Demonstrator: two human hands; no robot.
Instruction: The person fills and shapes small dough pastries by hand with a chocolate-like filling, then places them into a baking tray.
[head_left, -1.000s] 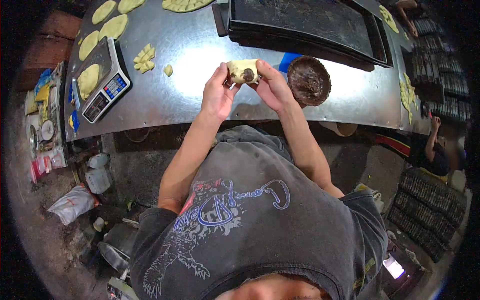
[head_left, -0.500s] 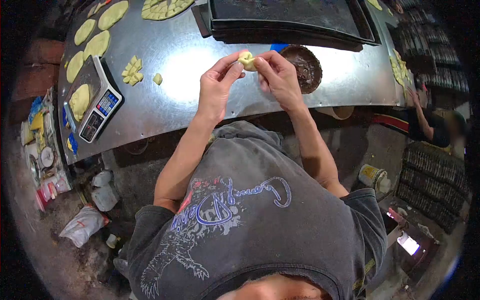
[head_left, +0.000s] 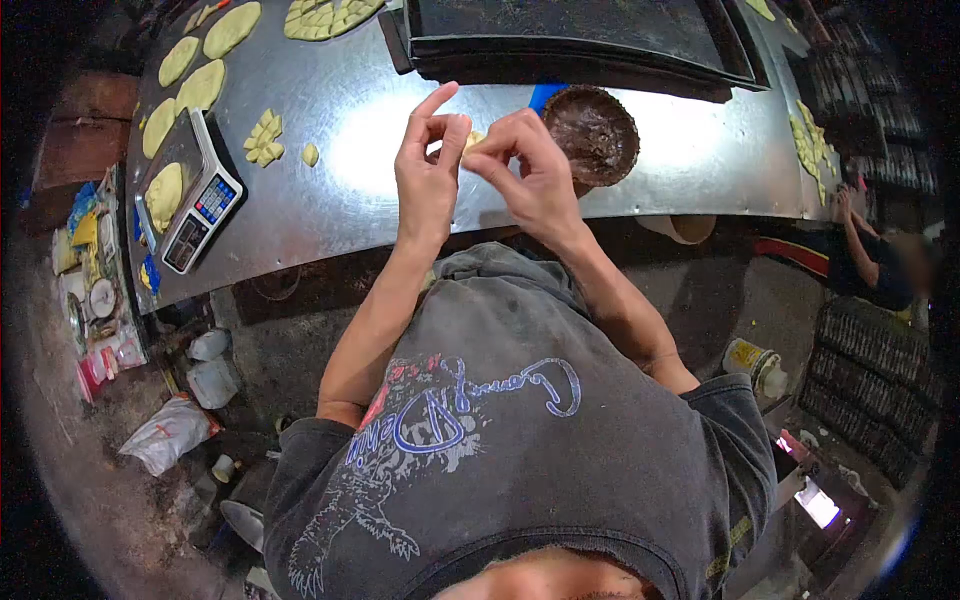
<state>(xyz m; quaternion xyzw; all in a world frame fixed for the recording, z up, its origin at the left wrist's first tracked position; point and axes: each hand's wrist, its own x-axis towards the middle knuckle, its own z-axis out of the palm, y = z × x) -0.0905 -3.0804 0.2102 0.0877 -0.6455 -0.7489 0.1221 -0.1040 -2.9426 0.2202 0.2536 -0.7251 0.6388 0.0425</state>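
Observation:
A small piece of pale yellow dough [head_left: 475,138] is pinched between my two hands, mostly covered by the fingers. My left hand [head_left: 428,180] is closed on its near side, thumb up against the dough and one finger raised. From the other side, my right hand [head_left: 532,165] presses it with thumb and fingertips. Just right of that hand stands a round bowl [head_left: 592,140] of dark brown paste, with something blue [head_left: 543,97] at its edge. To the left on the metal table [head_left: 350,215] lie a single dough piece [head_left: 311,154] and a cluster of cut dough pieces [head_left: 264,138].
A digital scale [head_left: 205,215] carries a dough lump [head_left: 164,195] at the left. Flattened dough rounds [head_left: 201,86] lie behind it. Stacked dark trays [head_left: 585,50] fill the back. More dough pieces [head_left: 810,145] lie far right, near another person's arm [head_left: 858,228].
My fingers have closed further over the dough, which now shows much less. One left finger has lifted, and my right hand has shifted left and down. The other person's arms have moved.

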